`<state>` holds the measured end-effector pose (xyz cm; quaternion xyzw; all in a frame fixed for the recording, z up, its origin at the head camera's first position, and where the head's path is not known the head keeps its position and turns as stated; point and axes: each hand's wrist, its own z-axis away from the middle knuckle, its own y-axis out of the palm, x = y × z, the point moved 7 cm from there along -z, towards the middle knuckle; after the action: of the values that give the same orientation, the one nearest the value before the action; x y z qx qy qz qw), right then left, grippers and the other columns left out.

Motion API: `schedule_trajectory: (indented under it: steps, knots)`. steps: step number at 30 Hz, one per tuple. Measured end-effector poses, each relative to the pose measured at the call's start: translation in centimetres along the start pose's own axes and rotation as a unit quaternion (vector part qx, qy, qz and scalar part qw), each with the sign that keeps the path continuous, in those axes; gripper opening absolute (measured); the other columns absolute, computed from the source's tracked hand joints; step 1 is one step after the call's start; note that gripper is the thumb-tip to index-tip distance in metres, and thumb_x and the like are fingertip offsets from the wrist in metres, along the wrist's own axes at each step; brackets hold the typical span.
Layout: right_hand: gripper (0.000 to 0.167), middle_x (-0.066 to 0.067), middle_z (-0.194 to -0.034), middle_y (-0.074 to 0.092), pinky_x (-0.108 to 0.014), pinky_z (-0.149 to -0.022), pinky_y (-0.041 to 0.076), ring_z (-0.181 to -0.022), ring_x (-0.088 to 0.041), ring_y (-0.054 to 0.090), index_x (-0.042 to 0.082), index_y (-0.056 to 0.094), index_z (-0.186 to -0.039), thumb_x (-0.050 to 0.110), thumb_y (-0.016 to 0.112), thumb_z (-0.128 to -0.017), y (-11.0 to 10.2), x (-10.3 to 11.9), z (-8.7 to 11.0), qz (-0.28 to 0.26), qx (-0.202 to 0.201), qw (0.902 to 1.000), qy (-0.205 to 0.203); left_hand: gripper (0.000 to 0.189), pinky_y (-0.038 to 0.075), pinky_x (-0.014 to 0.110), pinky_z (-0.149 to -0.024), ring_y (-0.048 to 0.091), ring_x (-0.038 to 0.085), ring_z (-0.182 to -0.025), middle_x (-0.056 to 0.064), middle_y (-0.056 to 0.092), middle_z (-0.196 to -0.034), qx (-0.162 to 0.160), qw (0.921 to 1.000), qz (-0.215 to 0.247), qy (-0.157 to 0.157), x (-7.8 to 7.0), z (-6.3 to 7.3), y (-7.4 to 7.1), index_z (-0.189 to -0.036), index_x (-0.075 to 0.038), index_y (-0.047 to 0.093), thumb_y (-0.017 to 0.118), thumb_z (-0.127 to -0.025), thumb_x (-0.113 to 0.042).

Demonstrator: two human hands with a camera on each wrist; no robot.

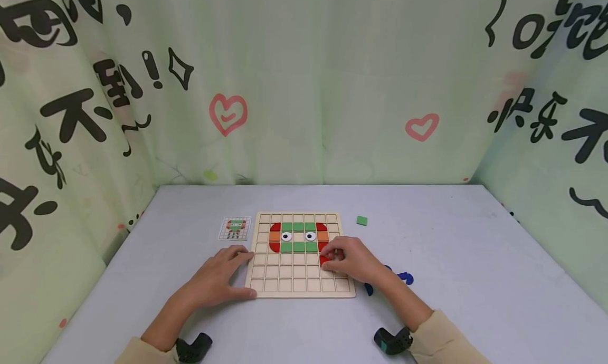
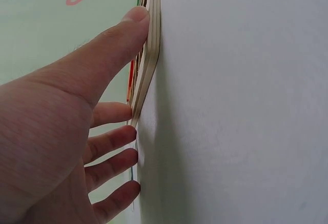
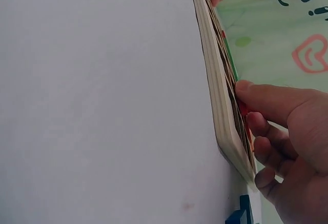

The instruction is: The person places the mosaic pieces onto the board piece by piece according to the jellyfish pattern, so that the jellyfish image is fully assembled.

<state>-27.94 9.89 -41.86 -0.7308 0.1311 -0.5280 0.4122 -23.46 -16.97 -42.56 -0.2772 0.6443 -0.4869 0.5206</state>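
Note:
A wooden grid board (image 1: 285,286) lies on the table, with red, green and orange tiles and two eye tiles (image 1: 286,237) set in its upper rows. Between thumb and fingertips my right hand (image 1: 355,258) pinches a small red tile (image 1: 324,259), low over the board's right side. Part of that tile is hidden by the fingers. Along the board's left edge rests my left hand (image 1: 216,277), thumb (image 2: 134,21) on the near left corner and index fingertip higher up the side. Its other fingers stay extended and hold nothing.
A small picture card (image 1: 235,228) with a coloured figure lies left of the board. One green tile (image 1: 362,220) sits beyond its top right. Several blue pieces (image 1: 406,277) lie to the right, partly behind my right forearm. Printed curtains (image 1: 323,89) surround the table.

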Motion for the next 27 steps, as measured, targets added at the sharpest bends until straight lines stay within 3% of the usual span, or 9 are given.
schedule_trajectory:
  steps: [10,27]
  knots:
    - [0.016,0.004,-0.077,0.054,-0.019,-0.059,0.039,-0.068,-0.011,0.047,0.013,0.072,-0.095,0.017,0.078,-0.081,0.1,0.0,-0.2,0.001,0.004,0.9999,0.016,0.082,0.039,0.05,-0.104,0.045,0.024,-0.128,0.003,0.048,-0.138,0.001,1.0,0.005,0.001,-0.2,0.0,-0.3,-0.139,-0.015,0.052,0.08,-0.071,-0.053]
    - [0.017,0.005,-0.078,0.056,-0.02,-0.059,0.042,-0.067,-0.011,0.048,0.014,0.072,-0.094,0.015,0.079,-0.079,0.7,0.9,-1.2,0.004,0.014,0.9998,-0.012,0.082,0.04,0.05,-0.103,0.045,0.024,-0.127,0.003,0.048,-0.138,-0.003,1.0,0.0,0.005,0.0,0.0,-0.1,-0.139,-0.016,0.052,0.08,-0.071,-0.053]
